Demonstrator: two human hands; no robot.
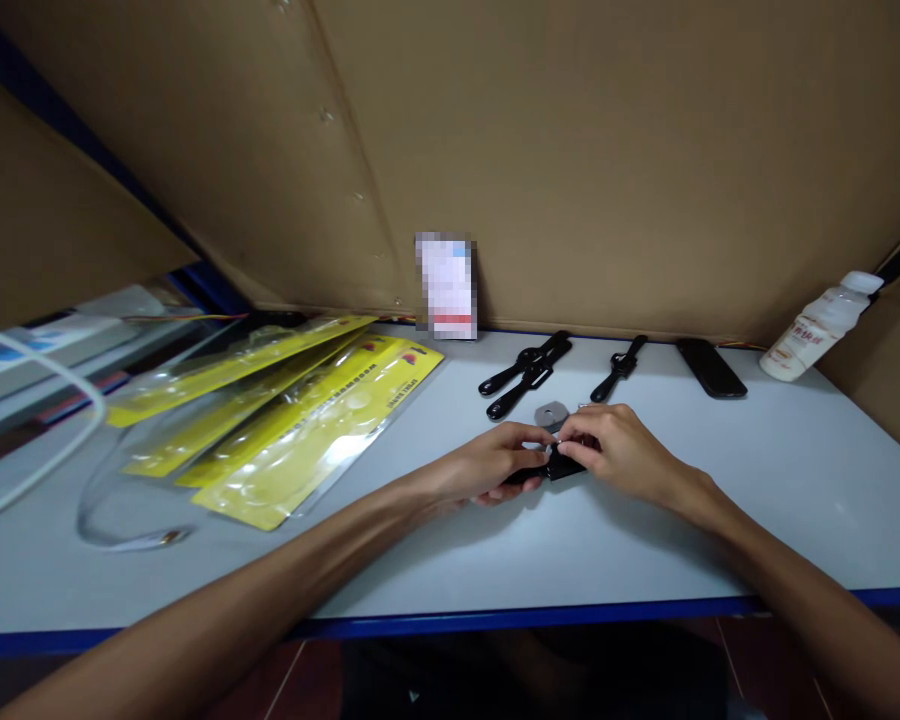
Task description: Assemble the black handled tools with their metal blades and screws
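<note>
My left hand grips a black tool; my right hand touches it. Yellow packages overlap on the tabletop.

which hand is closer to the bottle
Right. The right hand is to the left of the bottle and nearer the camera than it; the left hand lies farther left, beyond the right hand.

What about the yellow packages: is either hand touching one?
No: left hand and right hand are both at the black piece, right of the packages.
</note>
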